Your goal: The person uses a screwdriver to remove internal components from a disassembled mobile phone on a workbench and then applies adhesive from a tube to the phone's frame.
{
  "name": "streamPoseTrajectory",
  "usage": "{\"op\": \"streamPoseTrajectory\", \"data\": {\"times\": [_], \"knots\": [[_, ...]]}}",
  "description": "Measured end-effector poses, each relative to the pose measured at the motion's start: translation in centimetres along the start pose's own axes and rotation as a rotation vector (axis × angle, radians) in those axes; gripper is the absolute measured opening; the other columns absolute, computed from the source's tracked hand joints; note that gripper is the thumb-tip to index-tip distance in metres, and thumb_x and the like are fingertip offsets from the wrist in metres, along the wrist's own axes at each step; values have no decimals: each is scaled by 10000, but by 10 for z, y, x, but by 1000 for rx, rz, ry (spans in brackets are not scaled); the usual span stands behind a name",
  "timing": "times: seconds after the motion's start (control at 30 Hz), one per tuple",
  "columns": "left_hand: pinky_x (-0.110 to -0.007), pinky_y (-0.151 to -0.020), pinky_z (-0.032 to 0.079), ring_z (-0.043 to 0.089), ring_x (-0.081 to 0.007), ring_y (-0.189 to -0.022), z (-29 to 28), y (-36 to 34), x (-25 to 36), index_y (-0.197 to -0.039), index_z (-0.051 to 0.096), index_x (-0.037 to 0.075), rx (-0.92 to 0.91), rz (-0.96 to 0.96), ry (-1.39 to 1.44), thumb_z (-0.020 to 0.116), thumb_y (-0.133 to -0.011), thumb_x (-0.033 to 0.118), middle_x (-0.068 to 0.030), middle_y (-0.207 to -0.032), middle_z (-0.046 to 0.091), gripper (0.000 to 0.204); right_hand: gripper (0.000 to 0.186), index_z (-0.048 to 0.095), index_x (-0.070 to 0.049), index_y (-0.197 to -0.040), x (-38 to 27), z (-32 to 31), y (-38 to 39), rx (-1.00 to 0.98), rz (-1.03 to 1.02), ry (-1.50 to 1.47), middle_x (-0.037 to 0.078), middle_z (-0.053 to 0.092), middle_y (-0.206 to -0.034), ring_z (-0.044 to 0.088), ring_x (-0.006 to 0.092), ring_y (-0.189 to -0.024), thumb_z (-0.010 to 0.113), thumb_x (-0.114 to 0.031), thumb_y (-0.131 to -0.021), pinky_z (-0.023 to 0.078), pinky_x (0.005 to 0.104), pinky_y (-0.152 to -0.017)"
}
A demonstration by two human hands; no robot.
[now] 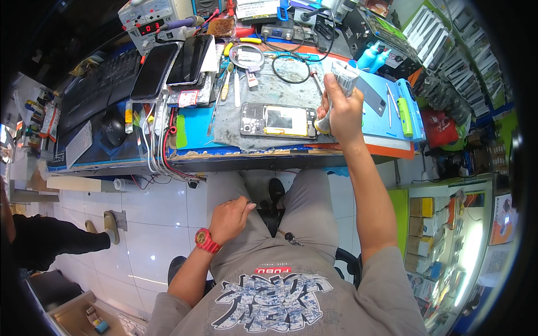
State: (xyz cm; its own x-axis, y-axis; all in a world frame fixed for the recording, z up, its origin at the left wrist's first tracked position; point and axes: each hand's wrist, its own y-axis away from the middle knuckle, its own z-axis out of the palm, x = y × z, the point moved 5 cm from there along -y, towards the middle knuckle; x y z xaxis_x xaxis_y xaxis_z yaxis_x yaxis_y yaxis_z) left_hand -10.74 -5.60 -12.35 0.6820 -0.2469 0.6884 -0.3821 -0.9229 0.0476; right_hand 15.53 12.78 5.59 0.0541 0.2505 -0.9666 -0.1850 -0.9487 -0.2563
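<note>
My right hand (343, 109) is closed around a white, cylindrical container (345, 77) with a barcode label, held tilted over the bench. A pale, yellowish end shows below the fist, beside an opened smartphone (278, 121). The phone lies flat, its back cover off and its inner parts showing, on a worn grey mat (224, 126). Over my left thigh, my left hand (228, 219) has its fingers curled in. Something small and dark shows by its thumb, too small to name. A grey phone back panel (367, 94) lies right of my right hand.
Two dark phones (156, 70) (189, 60) rest at the left near a brush (226, 82) and a cable coil (246, 56). Blue bottles (368, 55) and a green tube (404, 117) stand or lie at right. Cables (154, 151) hang over the front edge. Another person's leg (61, 241) is at far left.
</note>
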Motion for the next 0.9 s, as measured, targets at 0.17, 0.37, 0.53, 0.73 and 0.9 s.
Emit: {"op": "streamPoseTrajectory", "data": {"times": [0.17, 0.37, 0.53, 0.73, 0.9], "knots": [[-533, -685, 515, 683, -433, -765, 0, 0, 1, -948, 612, 33, 7, 5, 6, 608, -1088, 263, -193, -779, 680, 269, 295, 659, -48, -908, 3, -1, 5, -50, 1, -31, -10, 552, -639, 520, 84, -478, 674, -281, -1089, 445, 273, -453], [-535, -683, 515, 682, -433, -762, 1, 0, 0, -945, 612, 34, 14, 20, 7, 611, -1085, 266, -193, -770, 675, 271, 309, 665, -43, -906, 4, 4, 9, -42, 8, -51, -7, 563, -639, 530, 88, -484, 684, -293, -1087, 451, 277, -464], [-537, -685, 517, 682, -436, -762, -1, 0, 1, -940, 608, 32, 10, 12, 4, 615, -1082, 268, -196, -766, 674, 275, 323, 658, -44, -886, 7, 13, 9, -46, 19, -42, -3, 575, -644, 537, 88, -490, 695, -298, -1081, 453, 279, -466], [-540, -687, 519, 682, -439, -761, -2, 0, 1, -934, 603, 30, 22, 30, 9, 616, -1081, 269, -198, -762, 674, 281, 331, 651, -39, -876, 5, 25, 9, -62, 11, -55, 3, 579, -644, 536, 89, -493, 697, -295, -1081, 452, 278, -468], [-543, -667, 525, 691, -425, -739, -5, 2, 4, -921, 588, 33, 59, 65, -12, 606, -1090, 317, -197, -735, 673, 331, 334, 646, -36, -873, 5, 36, 9, -90, -24, -36, 10, 580, -643, 540, 95, -489, 698, -293, -1080, 453, 279, -466]]}}
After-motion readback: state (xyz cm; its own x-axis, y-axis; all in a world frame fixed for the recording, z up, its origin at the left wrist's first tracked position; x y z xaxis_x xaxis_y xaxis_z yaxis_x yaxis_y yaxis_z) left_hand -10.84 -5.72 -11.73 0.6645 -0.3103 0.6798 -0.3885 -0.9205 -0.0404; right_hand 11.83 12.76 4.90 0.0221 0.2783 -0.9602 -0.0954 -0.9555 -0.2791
